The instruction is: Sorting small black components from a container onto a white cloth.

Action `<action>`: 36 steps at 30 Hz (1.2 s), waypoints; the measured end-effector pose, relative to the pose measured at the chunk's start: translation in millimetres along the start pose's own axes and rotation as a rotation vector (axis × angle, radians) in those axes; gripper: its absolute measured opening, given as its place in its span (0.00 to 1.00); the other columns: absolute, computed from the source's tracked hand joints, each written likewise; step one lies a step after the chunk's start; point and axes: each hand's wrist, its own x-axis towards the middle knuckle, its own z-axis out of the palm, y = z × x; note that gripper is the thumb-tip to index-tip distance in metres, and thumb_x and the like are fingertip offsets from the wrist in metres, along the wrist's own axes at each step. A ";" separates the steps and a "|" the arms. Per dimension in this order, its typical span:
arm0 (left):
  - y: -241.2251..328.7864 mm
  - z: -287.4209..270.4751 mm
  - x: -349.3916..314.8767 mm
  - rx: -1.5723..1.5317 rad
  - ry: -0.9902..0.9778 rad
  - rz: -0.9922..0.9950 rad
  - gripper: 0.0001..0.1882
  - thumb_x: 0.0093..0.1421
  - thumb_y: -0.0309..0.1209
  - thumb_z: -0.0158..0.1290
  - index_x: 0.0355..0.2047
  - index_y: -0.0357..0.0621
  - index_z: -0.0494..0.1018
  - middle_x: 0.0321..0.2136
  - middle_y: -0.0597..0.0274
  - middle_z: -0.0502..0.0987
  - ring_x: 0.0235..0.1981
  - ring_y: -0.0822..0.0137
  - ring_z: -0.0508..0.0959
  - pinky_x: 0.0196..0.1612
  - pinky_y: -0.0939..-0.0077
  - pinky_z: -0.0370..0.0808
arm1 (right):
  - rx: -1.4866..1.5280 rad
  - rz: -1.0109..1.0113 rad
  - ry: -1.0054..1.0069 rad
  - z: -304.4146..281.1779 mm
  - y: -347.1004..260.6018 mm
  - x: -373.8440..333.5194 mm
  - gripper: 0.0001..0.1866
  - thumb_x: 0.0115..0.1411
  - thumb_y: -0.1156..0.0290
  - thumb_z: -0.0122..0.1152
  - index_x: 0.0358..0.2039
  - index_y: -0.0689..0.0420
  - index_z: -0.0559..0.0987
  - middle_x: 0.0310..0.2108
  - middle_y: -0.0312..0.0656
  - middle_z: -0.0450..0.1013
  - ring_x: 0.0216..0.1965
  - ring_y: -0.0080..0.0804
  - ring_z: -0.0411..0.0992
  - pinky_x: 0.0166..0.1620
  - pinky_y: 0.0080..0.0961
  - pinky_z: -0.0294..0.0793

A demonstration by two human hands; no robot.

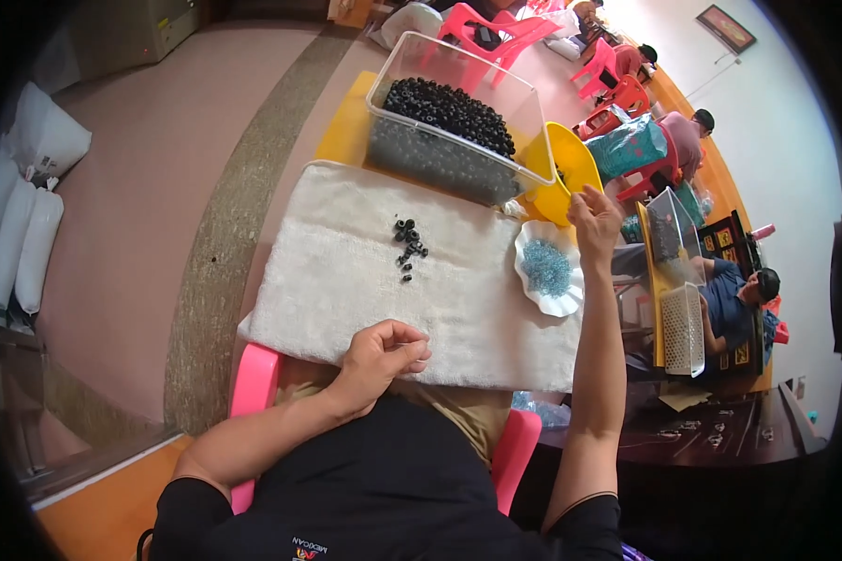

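"How are the hands?"

"The left hand (376,363) is narrow, thumb against forefinger. The right hand (597,222) is narrow also, near the yellow bowl (575,164). Whether they hold something, I cannot tell."

"Where are the black beads (409,241)?"

"On the cloth (327,271), ahead of the left hand; perhaps its softness stops rolling."

"And the blue beads (545,267)?"

"In the white dish (559,305), beside the right forearm; its rim probably keeps them together."

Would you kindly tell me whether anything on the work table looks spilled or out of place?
The loose black beads on the white towel stand out, lying apart from the many in the clear bin, though possibly set out deliberately. The blue beads sit within their white dish.
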 end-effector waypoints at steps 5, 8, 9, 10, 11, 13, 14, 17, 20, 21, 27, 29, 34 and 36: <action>-0.1 -2.2 1.5 0.035 -0.029 0.008 0.08 0.63 0.26 0.55 0.42 0.36 0.73 0.37 0.60 0.77 0.38 0.72 0.79 0.42 0.79 0.79 | -0.077 -0.340 -0.201 36.0 -23.7 -59.1 0.06 0.58 0.77 0.64 0.36 0.63 0.81 0.27 0.37 0.77 0.27 0.19 0.74 0.31 0.16 0.73; -0.6 -2.8 2.2 0.047 -0.039 -0.004 0.08 0.63 0.25 0.55 0.42 0.36 0.73 0.37 0.60 0.77 0.38 0.73 0.79 0.42 0.79 0.79 | -0.237 -0.324 -0.454 53.6 -42.8 -88.2 0.07 0.55 0.78 0.66 0.36 0.62 0.81 0.29 0.40 0.78 0.27 0.22 0.75 0.32 0.18 0.73; -1.8 -3.2 2.2 0.049 -0.035 -0.002 0.08 0.63 0.25 0.55 0.42 0.36 0.73 0.37 0.60 0.77 0.38 0.73 0.79 0.42 0.79 0.79 | -0.260 -0.354 -0.564 62.0 -44.2 -94.9 0.09 0.54 0.79 0.66 0.36 0.63 0.81 0.30 0.42 0.78 0.27 0.24 0.75 0.33 0.19 0.74; -3.1 -3.6 2.2 0.040 -0.035 0.003 0.08 0.63 0.25 0.55 0.42 0.36 0.73 0.37 0.60 0.77 0.38 0.73 0.79 0.42 0.79 0.79 | -0.232 -0.278 -0.668 69.3 -46.9 -102.9 0.10 0.53 0.77 0.67 0.37 0.62 0.81 0.33 0.45 0.78 0.29 0.28 0.76 0.33 0.22 0.75; -4.2 -3.6 2.6 0.032 -0.037 0.007 0.08 0.63 0.25 0.55 0.42 0.36 0.73 0.37 0.60 0.77 0.38 0.73 0.79 0.42 0.79 0.79 | -0.290 -0.282 -0.713 75.7 -52.3 -110.1 0.12 0.52 0.75 0.68 0.38 0.63 0.81 0.36 0.46 0.78 0.30 0.32 0.77 0.35 0.26 0.76; -4.0 -3.9 3.1 0.030 -0.037 0.005 0.08 0.63 0.25 0.55 0.42 0.36 0.73 0.37 0.60 0.77 0.38 0.73 0.79 0.42 0.79 0.79 | -0.354 -0.279 -0.781 86.2 -54.1 -119.0 0.13 0.53 0.72 0.67 0.39 0.62 0.81 0.37 0.45 0.77 0.33 0.37 0.78 0.38 0.30 0.76; -3.8 -3.5 2.5 0.027 -0.040 0.004 0.08 0.63 0.25 0.55 0.42 0.36 0.73 0.37 0.61 0.77 0.38 0.73 0.79 0.42 0.79 0.79 | -0.353 -0.277 -0.784 90.3 -52.5 -121.0 0.13 0.53 0.72 0.67 0.39 0.62 0.81 0.37 0.45 0.77 0.33 0.37 0.78 0.38 0.30 0.76; -2.1 -2.3 1.7 0.030 -0.042 0.002 0.08 0.64 0.25 0.55 0.41 0.36 0.73 0.36 0.61 0.77 0.38 0.73 0.79 0.42 0.79 0.79 | -0.367 -0.323 -0.815 102.3 -48.5 -126.0 0.14 0.54 0.70 0.66 0.40 0.60 0.81 0.38 0.46 0.77 0.36 0.42 0.77 0.41 0.32 0.75; -3.2 -3.1 2.1 0.034 -0.040 0.001 0.07 0.64 0.25 0.55 0.41 0.36 0.73 0.36 0.61 0.77 0.37 0.73 0.79 0.42 0.79 0.79 | -0.431 -0.354 -0.746 112.5 -53.7 -130.8 0.14 0.54 0.67 0.65 0.40 0.59 0.82 0.39 0.46 0.77 0.38 0.45 0.77 0.43 0.34 0.75; -3.8 -3.7 2.4 0.033 -0.038 0.002 0.07 0.64 0.25 0.55 0.41 0.36 0.73 0.36 0.61 0.77 0.37 0.73 0.79 0.42 0.79 0.79 | -0.455 -0.347 -0.760 115.2 -55.7 -130.5 0.14 0.53 0.67 0.66 0.39 0.59 0.82 0.38 0.46 0.77 0.38 0.46 0.77 0.43 0.34 0.74; -4.7 -5.0 3.1 0.029 -0.053 0.004 0.08 0.64 0.26 0.55 0.41 0.36 0.73 0.36 0.61 0.77 0.37 0.74 0.79 0.42 0.79 0.79 | -0.419 -0.256 -0.795 119.7 -48.8 -128.2 0.12 0.53 0.66 0.67 0.34 0.60 0.83 0.33 0.48 0.78 0.35 0.45 0.77 0.39 0.35 0.75; -5.3 -5.0 3.2 0.022 -0.054 0.020 0.08 0.64 0.26 0.55 0.41 0.36 0.73 0.36 0.61 0.77 0.37 0.74 0.79 0.42 0.79 0.79 | -0.355 -0.182 -0.804 119.9 -48.2 -127.7 0.12 0.53 0.66 0.67 0.33 0.60 0.83 0.32 0.48 0.77 0.33 0.44 0.77 0.37 0.35 0.75; -5.2 -4.3 2.7 0.027 -0.058 0.011 0.08 0.64 0.26 0.55 0.42 0.36 0.73 0.37 0.61 0.76 0.37 0.73 0.79 0.42 0.78 0.79 | -0.319 -0.270 -0.631 129.7 -51.8 -123.3 0.13 0.52 0.66 0.66 0.35 0.61 0.82 0.33 0.50 0.78 0.32 0.43 0.77 0.37 0.34 0.75; -5.8 -4.4 3.2 0.027 -0.058 0.015 0.08 0.64 0.25 0.55 0.42 0.36 0.73 0.37 0.61 0.76 0.38 0.73 0.79 0.42 0.78 0.79 | -0.365 -0.267 -0.644 136.8 -54.2 -124.5 0.12 0.53 0.65 0.66 0.34 0.59 0.83 0.34 0.48 0.78 0.35 0.45 0.77 0.40 0.37 0.74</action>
